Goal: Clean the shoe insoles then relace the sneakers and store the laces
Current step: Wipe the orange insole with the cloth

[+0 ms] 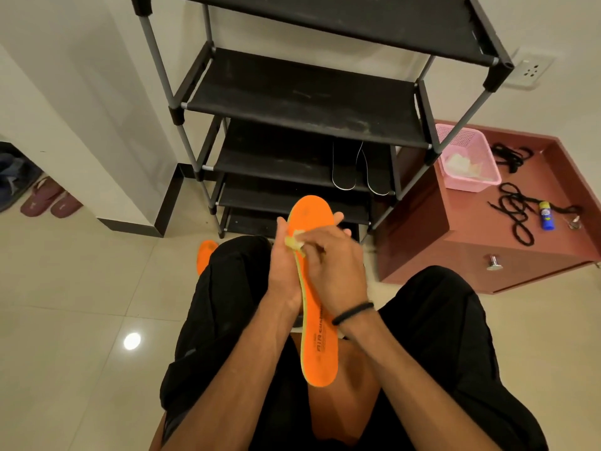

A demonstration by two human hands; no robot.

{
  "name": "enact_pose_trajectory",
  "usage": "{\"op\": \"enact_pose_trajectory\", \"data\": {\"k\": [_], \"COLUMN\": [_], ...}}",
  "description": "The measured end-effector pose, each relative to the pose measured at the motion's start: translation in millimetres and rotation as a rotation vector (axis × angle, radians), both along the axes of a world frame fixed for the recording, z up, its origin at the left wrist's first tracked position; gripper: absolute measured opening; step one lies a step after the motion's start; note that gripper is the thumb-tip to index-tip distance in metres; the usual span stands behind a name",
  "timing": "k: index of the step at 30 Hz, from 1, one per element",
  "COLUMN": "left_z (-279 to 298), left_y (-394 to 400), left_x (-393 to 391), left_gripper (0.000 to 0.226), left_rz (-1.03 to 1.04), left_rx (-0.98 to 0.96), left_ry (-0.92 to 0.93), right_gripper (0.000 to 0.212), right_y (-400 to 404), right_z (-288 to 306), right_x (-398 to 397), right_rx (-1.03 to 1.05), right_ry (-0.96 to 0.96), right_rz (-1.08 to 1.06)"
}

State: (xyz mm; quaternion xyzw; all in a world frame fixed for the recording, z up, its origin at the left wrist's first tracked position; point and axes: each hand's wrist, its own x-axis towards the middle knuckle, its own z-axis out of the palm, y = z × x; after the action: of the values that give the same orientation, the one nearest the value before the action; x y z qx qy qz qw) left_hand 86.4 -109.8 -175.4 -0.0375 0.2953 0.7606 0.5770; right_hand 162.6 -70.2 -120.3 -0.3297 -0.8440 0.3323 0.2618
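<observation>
My left grip (286, 271) cradles the orange insole (320, 336), black print near its heel; my right grip (331, 265) pinches a yellowish cloth (294, 244) against it.

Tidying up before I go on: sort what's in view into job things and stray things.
Job: orange insole held by left hand; cloth in right hand; second insole on floor; black laces; sneakers on rack.
Stray: pink basket; blue tube; maroon slippers.
</observation>
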Motion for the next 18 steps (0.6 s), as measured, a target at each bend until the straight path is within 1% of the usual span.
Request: {"op": "enact_pose_trajectory", "data": {"k": [3, 5, 7, 10, 12, 13, 16, 18], "left_z": [9, 9, 5, -2, -8, -11, -14, -12], "left_y": [-2, -2, -2, -4, -4, -4, -1, 2], "left_x": [6, 2, -3, -14, -22, -25, -24, -20], "left_gripper": [0.070, 0.067, 0.073, 0.089, 0.089, 0.087, 0.085, 0.084], "left_rz": [0.039, 0.067, 0.082, 0.087, 0.110, 0.117, 0.105, 0.092], "left_rx": [-0.077, -0.069, -0.054, -0.018, -0.001, 0.010, -0.008, -0.030], "left_ry": [0.030, 0.040, 0.039, 0.010, -0.016, -0.021, -0.020, -0.038], "right_gripper": [0.022, 0.023, 0.023, 0.023, 0.020, 0.019, 0.020, 0.020], "right_y": [24, 25, 16, 5, 3, 2, -1, -2], "right_z": [-2, 0, 1, 5, 8, 9, 7, 1], "right_x": [-26, -39, -40, -25, -8, -1, 16, 18], "right_rx": [0.090, 0.116, 0.099, -0.118, -0.252, -0.304, -0.399, -0.399], "right_ry": [-0.032, -0.081, -0.118, -0.170, -0.196, -0.179, -0.090, -0.051], "right_rz": [-0.071, -0.087, -0.052, 0.079, 0.150, 0.173, 0.198, 0.154]}}
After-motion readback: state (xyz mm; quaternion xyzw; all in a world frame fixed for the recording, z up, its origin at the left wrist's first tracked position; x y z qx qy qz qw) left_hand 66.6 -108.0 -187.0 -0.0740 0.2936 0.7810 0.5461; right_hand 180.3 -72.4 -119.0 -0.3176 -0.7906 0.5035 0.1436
